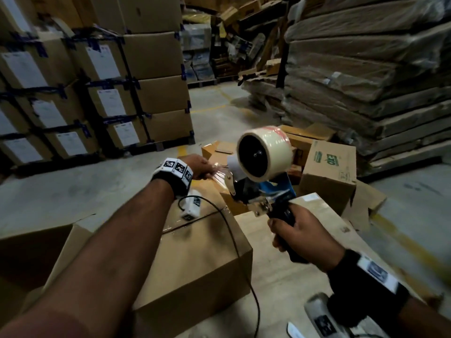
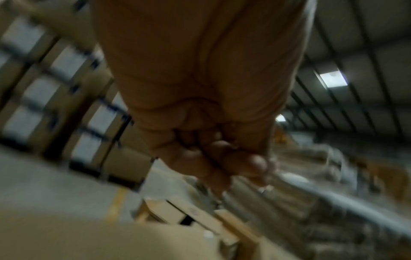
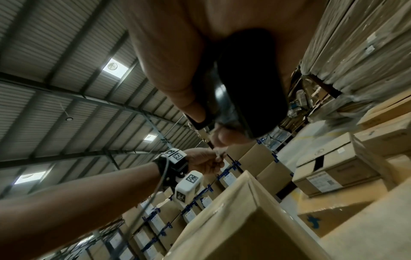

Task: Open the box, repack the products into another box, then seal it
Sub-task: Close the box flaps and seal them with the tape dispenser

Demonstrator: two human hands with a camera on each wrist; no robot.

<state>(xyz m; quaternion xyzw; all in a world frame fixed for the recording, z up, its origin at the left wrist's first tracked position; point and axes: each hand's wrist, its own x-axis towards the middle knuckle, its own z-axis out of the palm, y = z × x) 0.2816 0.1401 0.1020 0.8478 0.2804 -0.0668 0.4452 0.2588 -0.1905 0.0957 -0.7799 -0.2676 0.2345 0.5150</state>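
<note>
**Pulling tape off the dispenser above the closed box**

Gripping the black handle of the tape dispenser with my right hand, fingers wrapped round it, I hold it up over the cardboard box in front of me. My left hand pinches the loose end of the clear tape just beside the dispenser's front, and the strip runs taut between fingers and tool.

Much is hard to make out. My left wrist view is blurred, and my palm fills most of it, so only the curled fingertips show; the tape itself cannot be made out there. In my right wrist view the handle and my thumb block the dispenser's head and the roll entirely. My left forearm hides part of the box's top, though a seam across the closed flaps shows past it. What lies inside the open cartons behind the roll cannot be seen. My right wrist strap is smeared by motion.

The box stands on a concrete floor with yellow lines. To the left rise stacked labelled cartons bound with dark straps; to the right, wrapped flat bundles lie piled high. A printed carton sits near the dispenser. Overhead is a corrugated roof with lit panels.
</note>
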